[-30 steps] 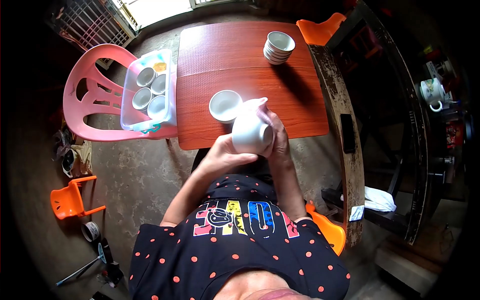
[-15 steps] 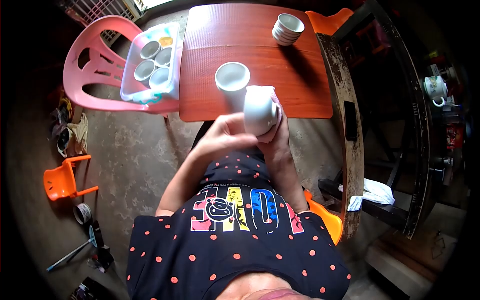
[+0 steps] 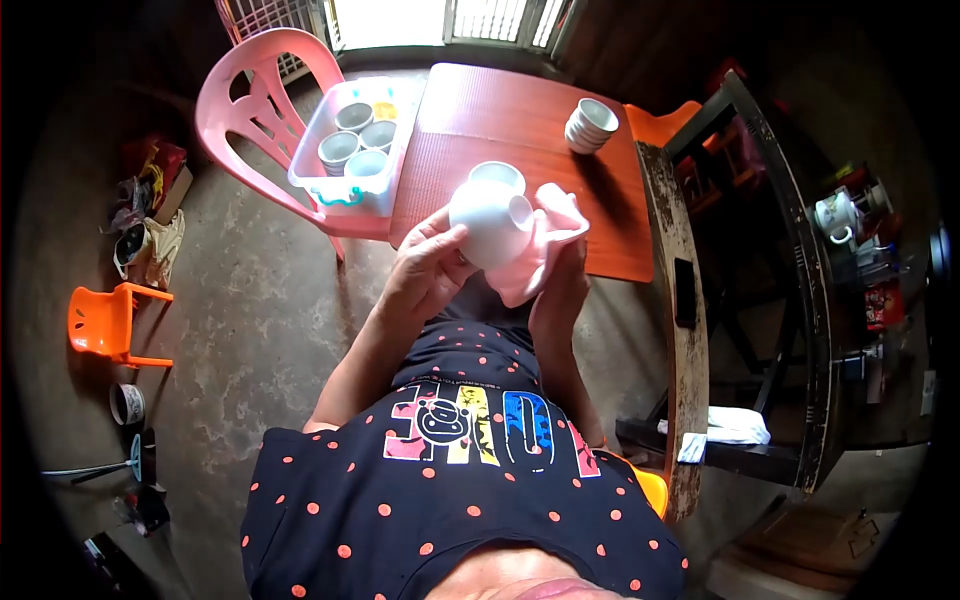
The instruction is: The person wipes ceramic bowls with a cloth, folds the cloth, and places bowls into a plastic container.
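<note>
A white bowl (image 3: 484, 228), tilted with its base ring facing up and to the right, is in my left hand (image 3: 432, 262), fingers and thumb closed on its rim side. My right hand (image 3: 562, 285) grips a pink cloth (image 3: 540, 255) that lies bunched against the right side of the bowl; most of its fingers are hidden behind the cloth. Just beyond the held bowl, another white bowl (image 3: 500, 174) stands on the red table (image 3: 470, 115), partly covered from view. A stack of several bowls (image 3: 592, 125) stands at the table's far right.
A clear plastic bin (image 3: 328, 195) with several bowls (image 3: 353, 118) rests on a pink chair (image 3: 225, 120) left of the table. Along the right runs a worn wooden bench (image 3: 685, 400) with a black phone (image 3: 684, 293) on it. A small orange chair (image 3: 105, 325) is on the left floor.
My left hand has closed on the bowl, which has turned base upward and shifted slightly left. The cloth has come partly away from it. The camera view has tilted upward.
</note>
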A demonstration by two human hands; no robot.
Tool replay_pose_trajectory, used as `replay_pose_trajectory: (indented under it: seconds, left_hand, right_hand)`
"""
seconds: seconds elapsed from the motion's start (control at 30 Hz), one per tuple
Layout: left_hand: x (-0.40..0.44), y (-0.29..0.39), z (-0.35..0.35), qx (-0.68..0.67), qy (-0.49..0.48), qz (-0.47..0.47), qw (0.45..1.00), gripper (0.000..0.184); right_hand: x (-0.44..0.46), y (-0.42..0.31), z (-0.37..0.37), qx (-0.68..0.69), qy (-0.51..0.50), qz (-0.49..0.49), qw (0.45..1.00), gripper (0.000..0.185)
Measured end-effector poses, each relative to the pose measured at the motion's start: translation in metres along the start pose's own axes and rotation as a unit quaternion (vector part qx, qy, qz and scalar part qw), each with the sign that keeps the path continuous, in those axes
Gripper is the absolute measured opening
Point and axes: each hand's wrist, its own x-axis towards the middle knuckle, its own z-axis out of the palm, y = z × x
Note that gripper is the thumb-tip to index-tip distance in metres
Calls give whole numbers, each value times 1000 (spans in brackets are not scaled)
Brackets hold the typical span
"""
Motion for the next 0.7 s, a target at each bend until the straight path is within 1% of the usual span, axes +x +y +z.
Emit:
replay_pose_trajectory:
  seconds: [0.03,0.1,0.2,0.23,0.27,0.3,0.33,0.37,0.4,0.43,0.47,0.5,0.53,0.6,0.63,0.67,0.7]
  left_hand:
    - [-2,0,1,5,-19,-8,1000,47]
    - [-4,3,7,21,-41,-18,999,51]
    - [-1,8,-1,10,-49,-14,999,52]
    - [0,8,-4,7,-28,-5,1000,54]
    - [2,8,-10,-32,-37,-9,999,55]
    - [5,10,-17,-71,-47,-12,996,56]
    - [7,11,-23,-110,-57,-14,992,57]
    - [6,14,-19,-130,-49,4,990,57]
    - [8,19,-32,-119,-71,-4,990,55]
    - [11,13,-42,-99,-28,-18,995,55]
    - [14,8,-38,-80,17,-31,996,54]
    - [17,2,-37,-66,7,-33,997,55]
    - [12,3,-37,-46,4,-71,996,54]
    - [12,-4,-32,31,45,-69,996,57]
    - [21,-19,-46,150,54,-21,987,58]
    - [16,-18,-42,274,54,14,960,58]
    - [13,-19,-38,258,68,19,964,57]
  right_hand:
    - [0,2,-1,-102,-8,-97,990,43]
    - [-3,5,-2,-166,-47,-190,967,31]
    - [2,-4,-11,-176,-85,-233,953,29]
    - [4,-1,-12,-105,-84,-182,974,34]
    - [5,2,-14,-31,-76,-133,988,38]
    - [5,1,-14,109,-65,-24,992,41]
    - [6,1,-13,245,-54,86,964,43]
    - [13,4,-16,406,-98,154,895,45]
    - [14,9,-13,465,-64,215,857,44]
    - [14,12,-10,479,-82,261,834,44]
    - [14,2,2,491,-100,308,809,44]
    - [16,24,8,545,-98,308,774,44]
    - [11,23,3,559,-96,381,730,43]
    - [8,24,4,487,-58,381,784,43]
    - [9,28,3,453,-84,379,802,43]
    - [5,18,2,378,-124,344,850,41]
    - [-3,10,11,337,-141,283,887,39]
